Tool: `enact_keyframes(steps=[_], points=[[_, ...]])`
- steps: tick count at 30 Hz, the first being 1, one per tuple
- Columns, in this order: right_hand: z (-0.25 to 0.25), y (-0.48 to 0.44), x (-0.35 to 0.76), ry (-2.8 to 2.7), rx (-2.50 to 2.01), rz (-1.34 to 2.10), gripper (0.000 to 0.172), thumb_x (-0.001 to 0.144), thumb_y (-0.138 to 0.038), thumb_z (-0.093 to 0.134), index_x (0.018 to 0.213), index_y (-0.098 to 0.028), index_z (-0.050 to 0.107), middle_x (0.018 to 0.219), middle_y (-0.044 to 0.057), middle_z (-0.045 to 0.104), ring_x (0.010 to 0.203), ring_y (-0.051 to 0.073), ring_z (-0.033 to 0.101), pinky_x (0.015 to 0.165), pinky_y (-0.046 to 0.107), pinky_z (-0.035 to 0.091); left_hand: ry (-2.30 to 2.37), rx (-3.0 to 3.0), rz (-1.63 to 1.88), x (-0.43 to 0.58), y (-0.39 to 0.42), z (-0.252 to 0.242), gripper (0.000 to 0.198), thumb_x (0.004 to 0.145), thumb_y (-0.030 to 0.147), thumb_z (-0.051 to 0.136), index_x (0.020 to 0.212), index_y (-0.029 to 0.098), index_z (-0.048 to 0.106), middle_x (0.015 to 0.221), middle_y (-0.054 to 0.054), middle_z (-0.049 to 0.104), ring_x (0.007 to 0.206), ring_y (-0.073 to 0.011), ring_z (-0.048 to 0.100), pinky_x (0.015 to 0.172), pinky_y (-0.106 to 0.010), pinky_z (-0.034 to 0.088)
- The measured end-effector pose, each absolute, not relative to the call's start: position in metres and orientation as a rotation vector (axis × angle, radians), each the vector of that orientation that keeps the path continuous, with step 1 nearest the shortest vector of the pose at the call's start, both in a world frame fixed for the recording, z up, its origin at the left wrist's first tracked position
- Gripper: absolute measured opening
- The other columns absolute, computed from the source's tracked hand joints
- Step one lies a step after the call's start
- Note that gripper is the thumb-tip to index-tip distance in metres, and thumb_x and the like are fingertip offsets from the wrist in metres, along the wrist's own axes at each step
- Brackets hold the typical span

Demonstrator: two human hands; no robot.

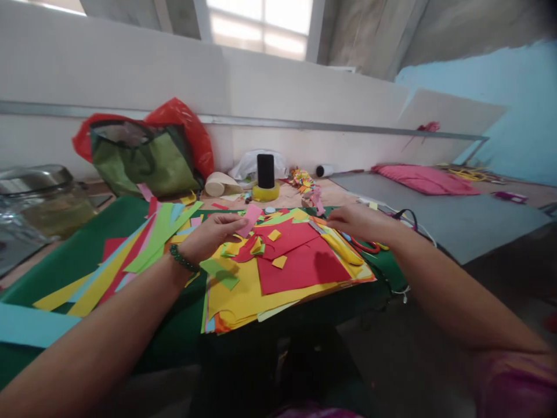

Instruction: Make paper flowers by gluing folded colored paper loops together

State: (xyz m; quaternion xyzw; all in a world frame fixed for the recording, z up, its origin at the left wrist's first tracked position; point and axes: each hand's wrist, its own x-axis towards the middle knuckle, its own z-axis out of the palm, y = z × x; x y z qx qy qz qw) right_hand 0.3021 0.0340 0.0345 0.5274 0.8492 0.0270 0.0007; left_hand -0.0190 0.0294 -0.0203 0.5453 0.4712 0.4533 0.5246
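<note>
My left hand [220,229], with a green bead bracelet on its wrist, pinches a small pink paper piece [250,219] above a stack of coloured sheets. A red sheet [300,267] lies on top of a yellow sheet [235,299], and small yellow and green paper scraps [279,262] are scattered over them. At the stack's right side my right hand [350,222] is closed, its fingertips curled; what they hold, if anything, is hidden. Just below that hand lies a yellow-handled cutter [342,247]. Red-handled scissors [365,246] rest partly behind it.
Long coloured paper strips [143,244] fan out on the green cloth [117,220] at left. Behind stand a glass jar [47,203], a green bag [139,157], and a phone [265,170] upright in a yellow tape roll [265,192]. A pink cushion [429,179] lies at right.
</note>
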Motion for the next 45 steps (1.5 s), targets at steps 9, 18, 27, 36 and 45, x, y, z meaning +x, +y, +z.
enact_keyframes(steps=[9,18,27,36,45], points=[[-0.033,0.074,0.348,2.099,2.223,0.019,0.032,0.088,-0.032,0.049,0.102,-0.016,0.073,0.111,0.017,0.071,0.099,0.029,0.066,0.069,0.03,0.044,1.167,1.303,1.055,-0.018,0.029,-0.02,0.041,0.047,0.048,0.088,0.068,0.017,0.073,0.071,0.0,0.064,0.064,-0.0099,0.055,0.055,-0.021,0.047],[-0.04,0.095,0.363,2.111,2.252,-0.102,0.043,0.091,-0.042,0.044,0.083,-0.011,0.073,0.08,0.011,0.072,0.072,0.019,0.065,0.055,0.026,0.037,1.17,1.345,1.009,-0.019,0.029,-0.022,0.047,0.046,0.055,0.087,0.07,0.016,0.074,0.07,-0.001,0.064,0.067,-0.011,0.054,0.06,-0.022,0.047],[-0.036,0.078,0.395,2.009,2.256,-0.043,0.045,0.079,-0.028,0.062,0.12,-0.01,0.062,0.111,0.018,0.07,0.095,0.027,0.066,0.066,0.028,0.042,1.175,1.337,1.007,-0.017,0.028,-0.022,0.049,0.045,0.056,0.087,0.07,0.016,0.073,0.07,-0.001,0.061,0.066,-0.0107,0.053,0.059,-0.021,0.047],[-0.039,0.032,0.355,2.493,2.135,-0.182,0.03,0.088,-0.032,0.048,0.102,-0.018,0.071,0.094,0.009,0.074,0.086,0.021,0.067,0.07,0.026,0.043,1.182,1.369,0.984,-0.012,0.024,-0.018,0.046,0.045,0.054,0.087,0.063,0.016,0.07,0.063,0.0,0.058,0.06,-0.0103,0.05,0.056,-0.022,0.047],[-0.039,0.029,0.334,2.314,2.189,-0.028,0.032,0.081,-0.036,0.051,0.101,-0.015,0.065,0.101,0.015,0.071,0.096,0.029,0.066,0.073,0.031,0.045,1.076,1.227,0.95,-0.015,0.025,-0.021,0.036,0.05,0.042,0.089,0.065,0.014,0.07,0.062,0.0,0.06,0.056,-0.0082,0.053,0.05,-0.018,0.046]])
